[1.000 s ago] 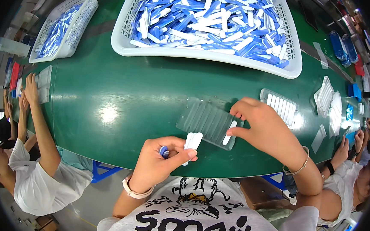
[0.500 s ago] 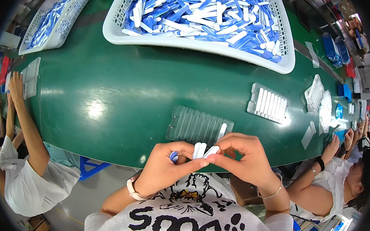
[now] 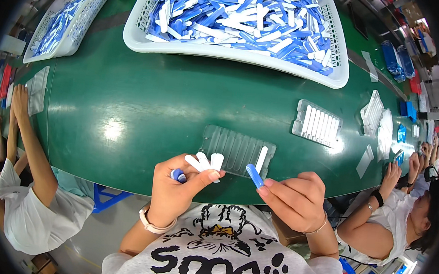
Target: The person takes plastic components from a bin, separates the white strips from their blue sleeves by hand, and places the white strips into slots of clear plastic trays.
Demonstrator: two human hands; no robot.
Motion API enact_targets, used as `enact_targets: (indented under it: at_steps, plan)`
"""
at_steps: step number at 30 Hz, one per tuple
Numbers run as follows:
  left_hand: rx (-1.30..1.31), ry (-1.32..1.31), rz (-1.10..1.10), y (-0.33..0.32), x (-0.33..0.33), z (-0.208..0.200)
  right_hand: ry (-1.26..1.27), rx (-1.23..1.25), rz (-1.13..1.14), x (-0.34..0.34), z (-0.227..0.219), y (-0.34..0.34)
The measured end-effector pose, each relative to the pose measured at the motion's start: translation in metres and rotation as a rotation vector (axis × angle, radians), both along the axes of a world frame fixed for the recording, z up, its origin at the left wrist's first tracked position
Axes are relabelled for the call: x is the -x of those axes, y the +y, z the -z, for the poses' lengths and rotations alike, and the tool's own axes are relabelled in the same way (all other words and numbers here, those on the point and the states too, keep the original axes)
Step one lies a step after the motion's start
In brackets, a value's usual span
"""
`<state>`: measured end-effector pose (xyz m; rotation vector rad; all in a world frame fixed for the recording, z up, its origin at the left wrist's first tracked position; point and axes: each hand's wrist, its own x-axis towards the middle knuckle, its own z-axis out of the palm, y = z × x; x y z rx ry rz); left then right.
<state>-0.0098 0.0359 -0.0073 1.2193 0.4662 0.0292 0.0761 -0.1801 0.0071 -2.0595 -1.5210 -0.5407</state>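
Observation:
My left hand [image 3: 175, 187] is closed around several small flat round-ended sticks, white on one side and blue on the other. White sticks [image 3: 205, 162] fan out above its thumb, and blue ends [image 3: 178, 175] poke out at the side of the fist. Between thumb and fingers, my right hand [image 3: 299, 199] pinches a single stick [image 3: 255, 175], blue face showing. Just beyond both hands lies a clear ribbed plastic tray [image 3: 231, 149]. One white stick [image 3: 261, 160] sits in its slot at the right end; its other visible slots hold none.
A large white basket [image 3: 235, 56] heaped with blue and white sticks stands at the back, a similar basket [image 3: 75, 45] far left. Right of my tray is a tray of white sticks [image 3: 317, 124]. Stacked clear trays [image 3: 373, 113] lie farther right. Co-workers sit on both sides.
My hands have moved apart. The right hand has drawn one stick away to the right, now blue side showing; the left has shifted left with the others.

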Motion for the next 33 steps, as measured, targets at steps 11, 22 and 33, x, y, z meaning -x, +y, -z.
enact_targets:
  at_steps: [11,22,33]
  plan:
    - [-0.126,0.095,0.040,-0.001,0.006,0.015,0.702,-0.020,0.099,-0.023,0.004,0.013]
    - [-0.051,0.132,0.056,0.002,0.004,0.014,1.766,-0.566,0.144,-0.026,0.000,0.017]
    - [-0.128,0.194,0.156,0.005,0.004,0.014,1.487,-0.086,0.286,-0.034,0.000,0.013]
